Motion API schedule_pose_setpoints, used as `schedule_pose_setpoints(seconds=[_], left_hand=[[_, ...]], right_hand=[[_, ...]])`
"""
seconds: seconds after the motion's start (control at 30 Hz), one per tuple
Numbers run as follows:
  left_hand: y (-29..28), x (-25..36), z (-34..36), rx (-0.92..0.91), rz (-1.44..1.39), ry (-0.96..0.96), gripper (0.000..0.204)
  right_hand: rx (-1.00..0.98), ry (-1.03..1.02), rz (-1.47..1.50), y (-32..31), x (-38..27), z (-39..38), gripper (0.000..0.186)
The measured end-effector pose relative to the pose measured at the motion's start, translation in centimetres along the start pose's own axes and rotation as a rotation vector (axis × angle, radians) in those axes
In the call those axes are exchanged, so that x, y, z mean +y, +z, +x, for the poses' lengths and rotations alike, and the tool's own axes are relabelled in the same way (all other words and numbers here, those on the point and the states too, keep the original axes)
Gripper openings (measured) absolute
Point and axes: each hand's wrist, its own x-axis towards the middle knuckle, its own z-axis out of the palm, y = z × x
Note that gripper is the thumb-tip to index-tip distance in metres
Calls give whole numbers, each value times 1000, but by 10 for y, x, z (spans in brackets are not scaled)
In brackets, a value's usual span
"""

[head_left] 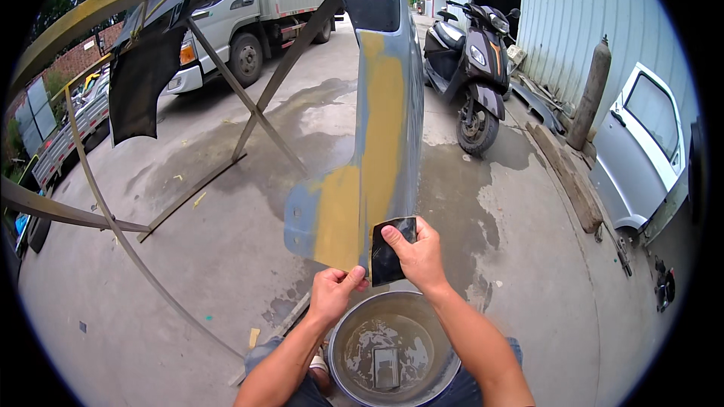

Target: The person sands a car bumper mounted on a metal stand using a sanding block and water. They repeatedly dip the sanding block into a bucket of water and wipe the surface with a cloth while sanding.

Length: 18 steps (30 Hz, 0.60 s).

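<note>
A grey car body panel (413, 105) with yellow filler (381, 120) smoothed over it stands upright in front of me. At its bottom edge my left hand (335, 294) is closed, thumb and fingers pinching the panel's lower corner. My right hand (419, 254) grips a black, wet-looking sheet of sandpaper (387, 265), thumb on its face and fingers hidden behind. The sheet is beside the panel's lower right edge; whether it touches the panel I cannot tell. Below both hands, a round metal basin (343, 373) holds murky water, with a rectangular block (385, 368) in it.
A metal frame (260, 109) supports the panel at left, its bars crossing near the floor. A truck (249, 30) stands behind. To the right are a scooter (467, 60), a gas cylinder (590, 94), a wooden beam (566, 181) and a loose car door (637, 154). Wet patches mark the concrete.
</note>
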Motion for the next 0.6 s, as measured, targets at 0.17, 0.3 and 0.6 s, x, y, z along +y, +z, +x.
schedule_pose_setpoints(seconds=[0.17,0.3,0.6], left_hand=[[2,0,-3,-14,-25,16,32],[-2,0,-1,5,12,26,30],[-1,-2,-1,6,-15,27,31]], right_hand=[[38,-74,7,-2,-28,26,26],[-9,-5,-6,0,-8,9,27],[-41,16,71,-2,-31,25,24]])
